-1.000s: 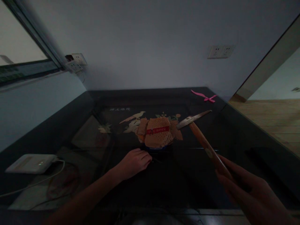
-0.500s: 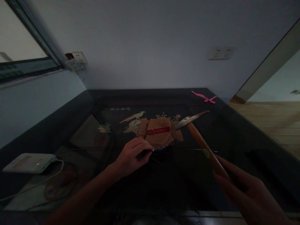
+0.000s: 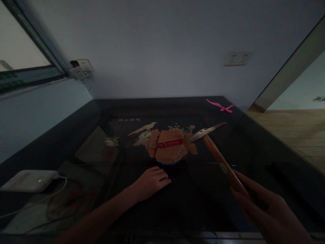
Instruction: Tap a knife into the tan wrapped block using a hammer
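My right hand (image 3: 264, 200) grips the wooden handle of a hammer (image 3: 218, 154), whose metal head is raised at the right of a brown piece of cardboard (image 3: 171, 150). Many small holes dot the cardboard, and a red strip with pale lettering crosses it. A sliver of blue shows beneath its near edge. Just in front of that edge, my left hand (image 3: 153, 183) rests low over the dark table, apart from the cardboard. Its fingers are curled together, and whatever they may hold is hidden.
The dark glossy table (image 3: 203, 203) carries printed flowers and a bird. A pink ribbon (image 3: 223, 107) lies at the back right. On the left is a white power bank (image 3: 30, 180) with a cable (image 3: 50, 196). A wall with sockets (image 3: 238, 58) stands behind.
My left hand has drawn back toward me from the cardboard's near edge, where it pinched something small with a shiny tip. The hammer has hardly moved.
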{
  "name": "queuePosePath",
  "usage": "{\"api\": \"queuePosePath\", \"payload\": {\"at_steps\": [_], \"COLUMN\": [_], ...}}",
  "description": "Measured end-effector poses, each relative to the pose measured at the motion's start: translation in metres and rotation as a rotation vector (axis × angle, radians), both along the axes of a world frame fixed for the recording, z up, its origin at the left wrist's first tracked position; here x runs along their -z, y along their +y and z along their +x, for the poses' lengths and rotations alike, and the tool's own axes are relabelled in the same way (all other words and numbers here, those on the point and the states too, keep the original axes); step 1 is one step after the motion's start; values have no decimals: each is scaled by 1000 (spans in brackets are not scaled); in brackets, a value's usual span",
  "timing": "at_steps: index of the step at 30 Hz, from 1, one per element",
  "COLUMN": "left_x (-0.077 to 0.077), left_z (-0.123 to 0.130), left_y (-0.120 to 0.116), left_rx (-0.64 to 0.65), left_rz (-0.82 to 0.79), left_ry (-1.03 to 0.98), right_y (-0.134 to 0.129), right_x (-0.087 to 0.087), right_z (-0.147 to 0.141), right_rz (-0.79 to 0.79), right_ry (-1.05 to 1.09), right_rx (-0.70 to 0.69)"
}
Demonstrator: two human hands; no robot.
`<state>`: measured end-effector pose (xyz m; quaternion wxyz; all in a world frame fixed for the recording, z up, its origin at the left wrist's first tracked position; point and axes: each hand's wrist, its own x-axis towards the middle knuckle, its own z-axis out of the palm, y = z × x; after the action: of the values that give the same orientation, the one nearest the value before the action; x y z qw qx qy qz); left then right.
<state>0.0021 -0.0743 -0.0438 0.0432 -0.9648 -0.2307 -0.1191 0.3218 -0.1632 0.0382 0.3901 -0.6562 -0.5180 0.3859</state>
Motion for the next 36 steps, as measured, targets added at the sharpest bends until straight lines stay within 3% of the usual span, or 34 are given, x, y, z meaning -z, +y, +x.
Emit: {"api": "queuePosePath", "payload": {"at_steps": [6, 11, 13, 15, 16, 18, 23, 29, 36], "left_x": [1, -26, -43, -58, -64, -69, -61, -55, -58], "left_z": [-2, -7, -9, -11, -11, -9, -3, 0, 3], "left_y": [-1, -10, -5, 9, 17, 36, 64, 63, 59], "left_rx": [26, 97, 4, -216, -330, -433, -419, -392, -343], "left_rz": [37, 91, 123, 87, 33, -61, -198, -238, -184], "left_ry": [-73, -319, -521, -698, -730, -708, -643, -692, -795], "right_y": [-2, -2, -2, -1, 0, 3, 11, 18, 32], "right_x": [10, 12, 12, 11, 10, 9, 14, 23, 16], "right_z": [3, 4, 3, 1, -2, -7, -16, -22, -46], "right_rz": [-14, -33, -32, -27, -24, -19, -39, -78, -71], "right_ry": [10, 30, 36, 43, 47, 58, 85, 134, 148], "right_rx": [-2, 19, 23, 29, 34, 38, -24, -81, -155]}}
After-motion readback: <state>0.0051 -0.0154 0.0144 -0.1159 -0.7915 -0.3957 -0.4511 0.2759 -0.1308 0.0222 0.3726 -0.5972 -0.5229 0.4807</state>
